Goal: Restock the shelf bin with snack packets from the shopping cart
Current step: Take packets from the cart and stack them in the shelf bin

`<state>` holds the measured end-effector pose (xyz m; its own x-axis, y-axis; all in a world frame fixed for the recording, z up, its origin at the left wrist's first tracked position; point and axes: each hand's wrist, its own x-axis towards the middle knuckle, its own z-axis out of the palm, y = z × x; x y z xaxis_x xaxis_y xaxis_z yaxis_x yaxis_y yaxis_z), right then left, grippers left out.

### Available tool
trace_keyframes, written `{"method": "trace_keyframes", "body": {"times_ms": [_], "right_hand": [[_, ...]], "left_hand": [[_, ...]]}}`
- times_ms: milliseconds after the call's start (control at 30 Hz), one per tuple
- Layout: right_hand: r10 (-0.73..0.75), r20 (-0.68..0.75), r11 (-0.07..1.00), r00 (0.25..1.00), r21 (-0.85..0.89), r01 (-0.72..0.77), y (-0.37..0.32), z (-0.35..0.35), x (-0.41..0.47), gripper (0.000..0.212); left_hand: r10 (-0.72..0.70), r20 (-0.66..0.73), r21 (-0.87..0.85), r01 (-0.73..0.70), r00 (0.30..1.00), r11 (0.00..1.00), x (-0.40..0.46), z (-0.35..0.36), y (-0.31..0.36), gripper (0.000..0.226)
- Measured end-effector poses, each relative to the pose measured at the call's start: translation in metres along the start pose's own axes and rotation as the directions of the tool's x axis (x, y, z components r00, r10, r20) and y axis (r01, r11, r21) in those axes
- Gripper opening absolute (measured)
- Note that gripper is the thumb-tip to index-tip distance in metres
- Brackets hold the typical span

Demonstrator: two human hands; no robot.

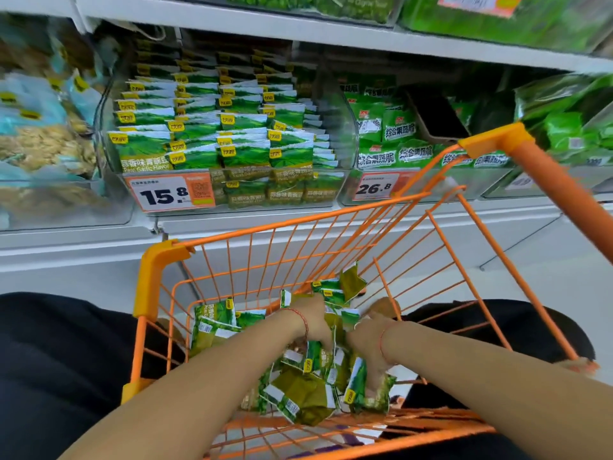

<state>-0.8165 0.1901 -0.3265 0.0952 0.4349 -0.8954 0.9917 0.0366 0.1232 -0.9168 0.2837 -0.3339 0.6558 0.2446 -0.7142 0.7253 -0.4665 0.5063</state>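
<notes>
Down in the orange shopping cart (331, 224), near its back edge, both hands are buried in a loose heap of green snack packets (308, 390). The left hand (313, 318) has its fingers curled down into the pile and looks to be closing on several packets at once. The right hand (371, 336) comes in from the other side with fingers tucked under the wrappers, pressing the bunch against the left, most likely so a whole stack lifts in one go rather than packet by packet. How many each hand has I cannot tell; the fingertips are hidden among the wrappers. A few more packets (215, 322) lie apart toward the cart's left wall, and some sit at the far wall.

Beyond the cart's front rim, the clear shelf bin (348, 180) waits on the shelf, behind the price tag reading 15.8 (169, 192). It already holds matching packets standing upright in neat rows, labels forward, so the new ones will probably need squaring up. To its right sits a neighbouring bin (414, 184) of different green bags with a dark phone (438, 116) resting on top.
</notes>
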Motion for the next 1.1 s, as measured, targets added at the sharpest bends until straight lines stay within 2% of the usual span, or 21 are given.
{"method": "trace_keyframes", "body": {"times_ms": [100, 167, 267, 333, 400, 433, 500, 600, 700, 833, 933, 1033, 1100], "right_hand": [[-0.015, 0.057, 0.996, 0.998, -0.081, 0.020, -0.005, 0.000, -0.004, 0.084], [-0.022, 0.036, 0.997, 0.999, -0.077, 0.025, -0.010, -0.002, -0.012, 0.084], [-0.027, 0.035, 0.999, 0.999, -0.036, 0.029, -0.018, -0.012, -0.024, 0.077], [-0.068, -0.025, 0.995, 0.997, 0.076, 0.069, -0.016, -0.022, -0.031, 0.071], [-0.089, -0.155, 0.972, 0.984, 0.202, 0.120, -0.014, -0.034, -0.041, 0.072], [-0.076, -0.218, 0.955, 0.973, 0.264, 0.134, -0.013, -0.040, -0.044, 0.071], [-0.032, -0.323, 0.903, 0.946, 0.396, 0.165, -0.012, -0.052, -0.052, 0.070], [0.014, -0.422, 0.772, 0.907, 0.580, 0.258, -0.014, -0.065, -0.063, 0.071], [0.048, -0.482, 0.616, 0.875, 0.704, 0.354, -0.015, -0.066, -0.067, 0.067], [0.093, -0.555, 0.403, 0.826, 0.780, 0.479, -0.006, -0.065, -0.083, 0.061], [0.116, -0.577, 0.230, 0.809, 0.808, 0.543, 0.005, -0.062, -0.089, 0.054], [0.136, -0.575, 0.068, 0.807, 0.818, 0.571, 0.012, -0.059, -0.088, 0.059], [0.180, -0.613, 0.001, 0.769, 0.782, 0.623, 0.013, -0.060, -0.088, 0.076]], "left_hand": [[-0.031, -0.016, 0.057, 0.032, 0.999, 0.998, -0.017, -0.018, -0.005, 0.072], [-0.027, -0.058, 0.085, 0.032, 0.998, 0.996, -0.033, -0.030, -0.008, 0.075], [0.003, -0.105, 0.044, 0.002, 0.994, 0.999, -0.053, -0.047, -0.015, 0.059], [0.037, -0.167, 0.003, -0.037, 0.985, 0.999, -0.070, -0.056, -0.020, 0.054], [0.051, -0.228, -0.064, -0.068, 0.972, 0.996, -0.083, -0.061, -0.025, 0.061], [0.056, -0.256, -0.109, -0.086, 0.965, 0.990, -0.088, -0.063, -0.028, 0.057], [0.049, -0.340, -0.220, -0.130, 0.939, 0.967, -0.098, -0.064, -0.031, 0.026], [-0.014, -0.466, -0.427, -0.212, 0.885, 0.879, -0.104, -0.063, -0.030, 0.019], [-0.029, -0.566, -0.538, -0.343, 0.824, 0.770, -0.114, -0.059, -0.024, 0.021], [-0.022, -0.682, -0.531, -0.474, 0.731, 0.702, -0.126, -0.058, -0.022, 0.026], [-0.073, -0.737, -0.542, -0.523, 0.672, 0.657, -0.130, -0.061, -0.027, 0.034], [-0.087, -0.741, -0.564, -0.547, 0.666, 0.618, -0.130, -0.061, -0.032, 0.041], [-0.073, -0.758, -0.548, -0.573, 0.648, 0.609, -0.132, -0.060, -0.032, 0.036]]}}
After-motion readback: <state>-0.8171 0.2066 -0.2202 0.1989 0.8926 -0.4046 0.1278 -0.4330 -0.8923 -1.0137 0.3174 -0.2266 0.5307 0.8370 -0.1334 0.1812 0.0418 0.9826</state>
